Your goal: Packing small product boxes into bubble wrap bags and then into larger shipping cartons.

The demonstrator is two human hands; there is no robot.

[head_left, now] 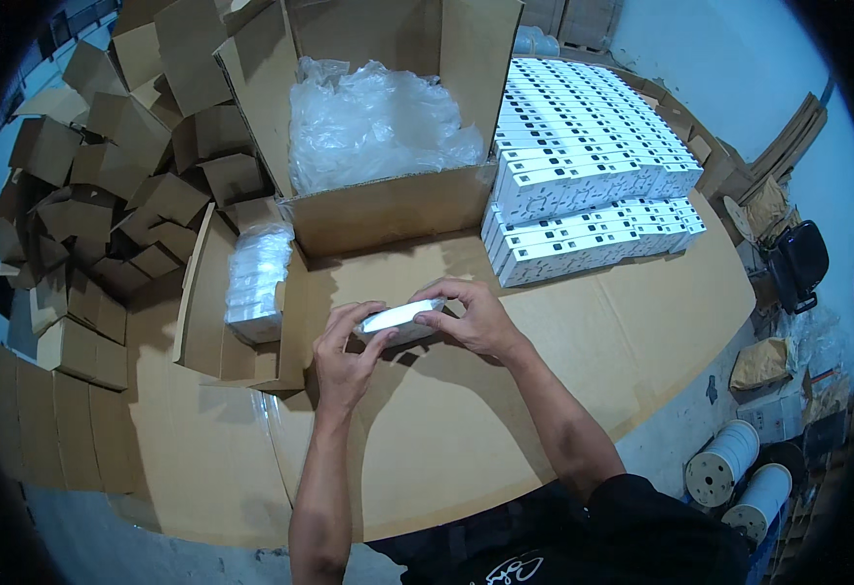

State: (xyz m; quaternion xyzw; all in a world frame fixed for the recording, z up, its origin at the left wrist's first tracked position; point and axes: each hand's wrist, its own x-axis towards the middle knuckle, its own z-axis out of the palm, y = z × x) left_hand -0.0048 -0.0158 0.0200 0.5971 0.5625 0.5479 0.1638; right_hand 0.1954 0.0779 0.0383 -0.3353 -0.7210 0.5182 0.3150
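White flat box in clear plastic (pixel 399 315) runs lengthwise from our left fingers (pixel 345 316) to our right fingers (pixel 453 289); we grasp both ends, neither side nearer.

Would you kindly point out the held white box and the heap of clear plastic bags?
White box (pixel 399 315): head view, bright upper face.
Clear plastic bags (pixel 378 129): head view, heap's middle.
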